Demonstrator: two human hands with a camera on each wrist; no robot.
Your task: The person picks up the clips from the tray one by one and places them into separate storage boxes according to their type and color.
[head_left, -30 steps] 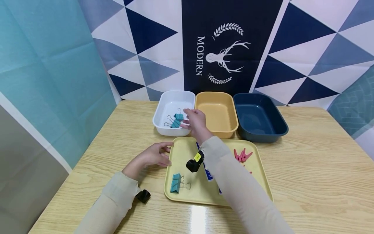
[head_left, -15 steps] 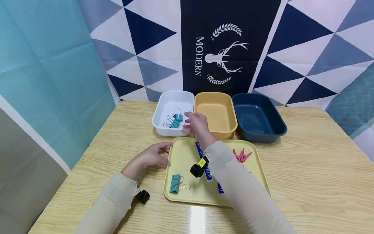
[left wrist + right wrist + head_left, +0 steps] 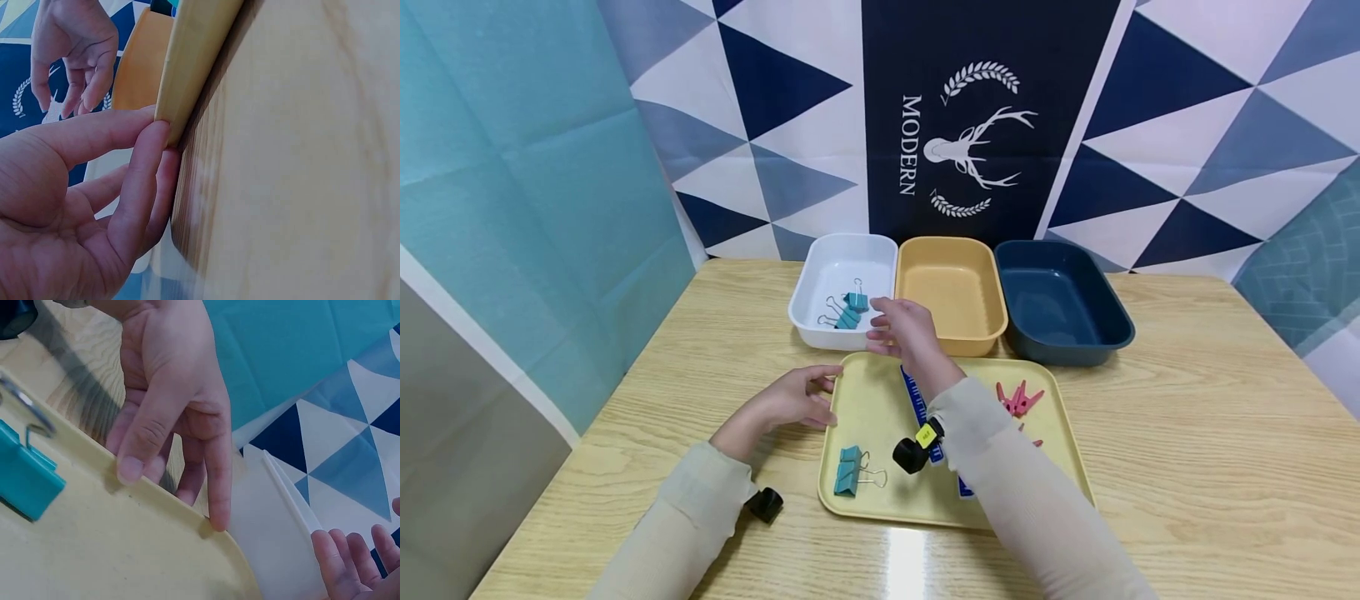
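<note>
My left hand [image 3: 799,397] holds the left rim of the pale yellow tray [image 3: 880,392]. In the right wrist view the thumb of that left hand [image 3: 172,394] laps over the rim, with other fingers outside it. My right hand [image 3: 912,332] hovers over the front right corner of the white bin [image 3: 808,312], fingers loosely bent and nothing in them. Teal binder clips [image 3: 848,318] lie inside that bin. On the tray rest another teal binder clip [image 3: 847,472], red clothespins [image 3: 1020,402] and blue-and-white strips [image 3: 917,400], partly hidden by my right arm.
A yellow-orange bin [image 3: 951,275] and a dark blue bin [image 3: 1063,300] stand in a row to the right of the white one. Behind them hangs a patterned cloth [image 3: 805,83]. The wooden table [image 3: 1210,433] extends on both sides.
My right hand has drawn back slightly to the right and toward me, away from the clips in the white bin. My left hand stays at the tray rim.
</note>
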